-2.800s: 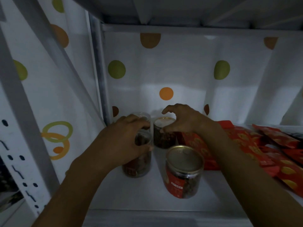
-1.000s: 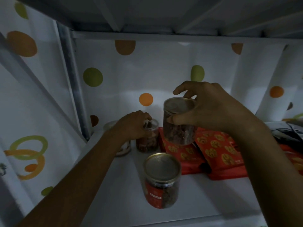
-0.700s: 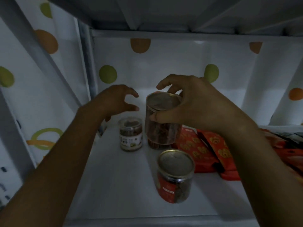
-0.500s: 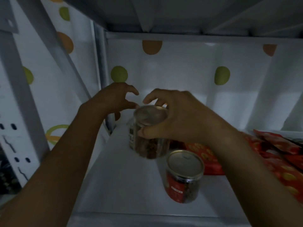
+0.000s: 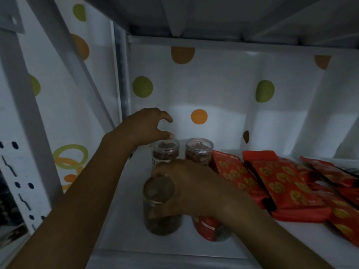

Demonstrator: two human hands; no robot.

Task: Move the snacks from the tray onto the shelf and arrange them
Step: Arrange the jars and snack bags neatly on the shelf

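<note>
My right hand [image 5: 191, 188] grips a clear jar of brown snacks [image 5: 161, 214] by its lid, the jar standing near the front left of the white shelf [image 5: 124, 226]. A red-labelled jar [image 5: 208, 229] stands right beside it, mostly hidden under my wrist. Two smaller jars, the back left jar [image 5: 164, 152] and the back right jar [image 5: 198, 151], stand at the rear. My left hand [image 5: 147, 126] hovers just above the back left jar with fingers curved, holding nothing.
Several red snack packets [image 5: 281, 183] lie overlapping across the right half of the shelf. A dotted white backing [image 5: 213, 98] closes the rear, a metal upright [image 5: 121, 84] stands at the left, and the upper shelf [image 5: 213, 16] hangs low overhead.
My right hand has carried the jar down and forward, setting it beside the red-labelled jar. My left hand let go of a rear jar earlier and stays raised above it.
</note>
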